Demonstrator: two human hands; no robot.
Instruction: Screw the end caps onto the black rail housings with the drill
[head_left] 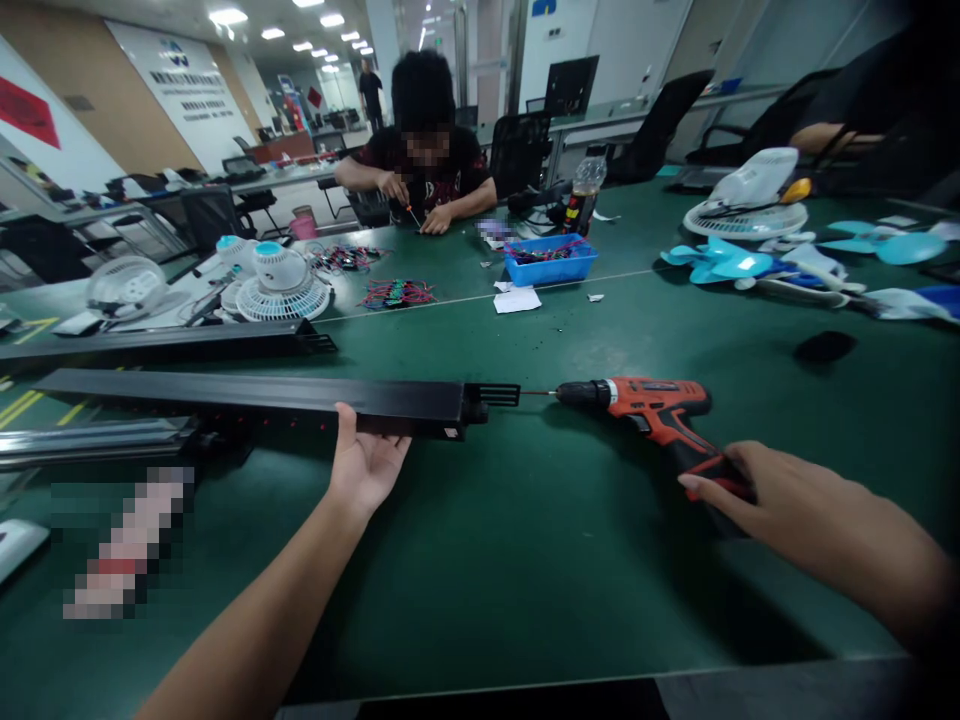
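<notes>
A long black rectangular housing (270,390) lies across the left half of the view, with a slotted bracket (495,394) sticking out of its right end. My left hand (367,465) grips the housing from below near that end, thumb on the front face and fingers underneath. An orange and black cordless drill (660,400) points left, its long thin bit (536,393) close to the bracket; whether they touch I cannot tell. Closed round the bottom of the drill's handle is my right hand (787,500). The drill's base is partly hidden by that hand.
Another black housing (187,343) and a shiny metal-like strip (97,440) lie at the left. Across the green table (480,600), a person (424,150) holds a screwdriver. A blue bin (551,262), bottle (585,190), wired boards (397,292) and fan parts (720,262) stand farther back.
</notes>
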